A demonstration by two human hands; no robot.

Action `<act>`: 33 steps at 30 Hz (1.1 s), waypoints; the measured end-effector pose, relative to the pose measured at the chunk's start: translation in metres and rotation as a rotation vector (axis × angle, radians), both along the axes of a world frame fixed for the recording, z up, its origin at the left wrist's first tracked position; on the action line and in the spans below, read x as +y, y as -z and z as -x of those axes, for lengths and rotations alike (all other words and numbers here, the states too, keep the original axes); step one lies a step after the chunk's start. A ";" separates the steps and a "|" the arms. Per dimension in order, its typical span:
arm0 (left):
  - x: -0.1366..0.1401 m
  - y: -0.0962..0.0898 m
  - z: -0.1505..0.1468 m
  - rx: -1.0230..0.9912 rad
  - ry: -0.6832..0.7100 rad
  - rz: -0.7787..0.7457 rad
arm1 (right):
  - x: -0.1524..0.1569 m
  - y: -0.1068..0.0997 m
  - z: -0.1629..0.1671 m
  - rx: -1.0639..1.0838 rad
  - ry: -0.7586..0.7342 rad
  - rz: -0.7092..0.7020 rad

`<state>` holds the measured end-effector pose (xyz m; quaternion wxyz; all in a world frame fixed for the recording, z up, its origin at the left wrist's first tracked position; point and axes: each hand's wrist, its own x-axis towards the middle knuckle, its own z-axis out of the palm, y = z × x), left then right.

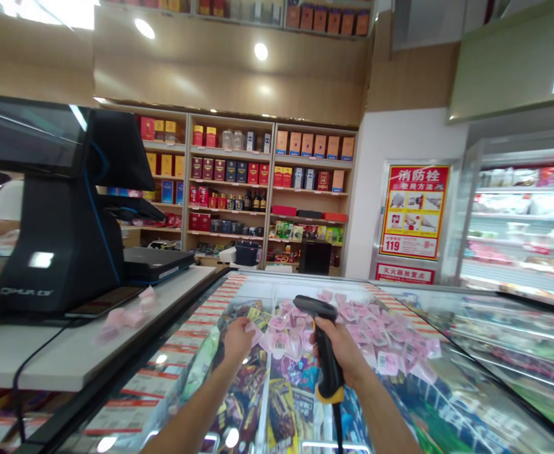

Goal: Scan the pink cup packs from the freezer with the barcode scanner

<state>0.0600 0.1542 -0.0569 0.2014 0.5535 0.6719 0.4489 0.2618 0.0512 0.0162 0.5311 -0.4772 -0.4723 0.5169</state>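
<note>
My right hand (347,353) is wrapped round the grip of a black handheld barcode scanner (328,366) with a yellow band at its base. The scanner's head points left, and its cord drops toward me. Held between the closed fingertips of my left hand (238,342) is the edge of a small pink-and-clear packet (256,335). Many similar pink packets (376,328) with white barcode labels lie spread over the glass top of a chest freezer (253,284), mostly beyond and right of the scanner. Bagged frozen goods (281,410) show through the glass.
A black checkout terminal (59,252) stands on a white counter (54,366) at the left, with a few blurred pink packets (125,315) near its edge. Shelves of boxed goods (229,170) line the back wall. A red-and-yellow sign (412,211) and a lit display fridge (523,221) are at right.
</note>
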 end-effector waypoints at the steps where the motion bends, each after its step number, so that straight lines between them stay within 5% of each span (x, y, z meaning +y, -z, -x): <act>1: 0.001 0.002 -0.005 0.035 0.010 -0.006 | 0.000 0.001 0.000 -0.003 0.002 0.009; 14: 0.009 0.028 -0.096 0.273 0.095 -0.243 | 0.018 0.018 0.005 0.070 -0.002 0.032; 27: 0.002 0.001 -0.126 0.194 0.437 -0.165 | 0.037 0.038 -0.014 0.176 0.035 0.032; 33: -0.015 -0.027 -0.084 -0.130 0.396 -0.093 | 0.040 0.041 -0.004 0.235 0.023 0.044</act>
